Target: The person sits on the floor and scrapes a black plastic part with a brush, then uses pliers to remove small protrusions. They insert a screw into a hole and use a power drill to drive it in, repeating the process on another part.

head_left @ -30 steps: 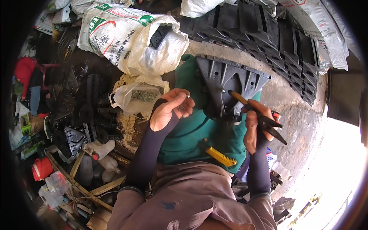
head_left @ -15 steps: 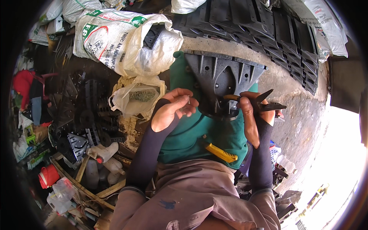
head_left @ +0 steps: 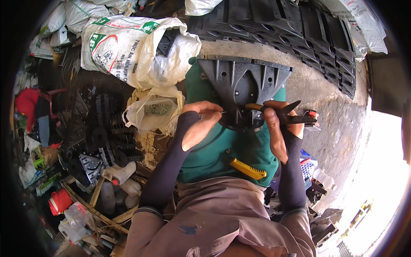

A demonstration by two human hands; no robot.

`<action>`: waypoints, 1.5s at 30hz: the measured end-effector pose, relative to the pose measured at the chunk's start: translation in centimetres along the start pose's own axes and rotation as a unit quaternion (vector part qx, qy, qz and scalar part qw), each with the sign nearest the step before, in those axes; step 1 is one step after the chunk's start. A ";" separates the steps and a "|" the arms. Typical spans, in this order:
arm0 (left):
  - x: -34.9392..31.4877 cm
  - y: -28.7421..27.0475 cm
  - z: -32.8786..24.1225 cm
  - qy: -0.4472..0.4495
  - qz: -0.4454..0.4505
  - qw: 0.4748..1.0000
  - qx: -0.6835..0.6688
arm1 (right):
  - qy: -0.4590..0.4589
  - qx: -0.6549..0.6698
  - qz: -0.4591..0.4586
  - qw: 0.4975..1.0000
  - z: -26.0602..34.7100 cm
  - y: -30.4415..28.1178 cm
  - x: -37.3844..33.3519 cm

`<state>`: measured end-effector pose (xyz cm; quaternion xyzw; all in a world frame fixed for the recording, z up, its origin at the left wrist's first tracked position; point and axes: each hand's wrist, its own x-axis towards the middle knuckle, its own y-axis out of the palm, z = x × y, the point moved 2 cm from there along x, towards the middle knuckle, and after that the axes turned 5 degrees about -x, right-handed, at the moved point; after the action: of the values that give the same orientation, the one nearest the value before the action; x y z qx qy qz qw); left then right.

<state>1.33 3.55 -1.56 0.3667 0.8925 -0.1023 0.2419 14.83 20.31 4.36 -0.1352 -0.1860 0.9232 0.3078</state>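
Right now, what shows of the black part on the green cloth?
The black part looks like moulded plastic, wide along its far edge, narrowing to a rounded near end. Ribs, holes, an arched recess and shiny spots mark its face. It lies on the green cloth. The left hand is beside its narrow end; the tool handle in the right hand overlaps it there. Contact is unclear.

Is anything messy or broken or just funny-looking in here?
Yes: a dark blue smudge marks the brown clothing, perhaps a stain, since the cloth around it is plain. At lower left, plastic jugs lie jumbled, which looks messy. The black part shows no obvious break.
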 end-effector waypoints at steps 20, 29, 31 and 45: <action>-0.5 1.7 -1.5 0.162 -0.060 0.960 0.221 | -0.016 -0.015 0.007 1.000 -0.3 0.6 -0.1; 0.0 1.8 -1.1 0.138 -0.060 0.966 0.211 | -0.010 -0.021 0.003 1.000 -0.3 0.7 -0.4; 0.1 1.5 -0.9 0.136 -0.042 0.967 0.211 | -0.015 -0.015 -0.001 1.000 -0.4 0.7 -0.5; 0.7 1.0 -0.2 0.110 -0.017 0.965 0.236 | -0.038 0.014 -0.044 0.998 -2.1 0.7 -0.3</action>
<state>1.54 4.75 -1.78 0.4070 0.8703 -0.2735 0.0466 15.40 20.13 2.24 -0.0875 -0.1900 0.9160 0.3424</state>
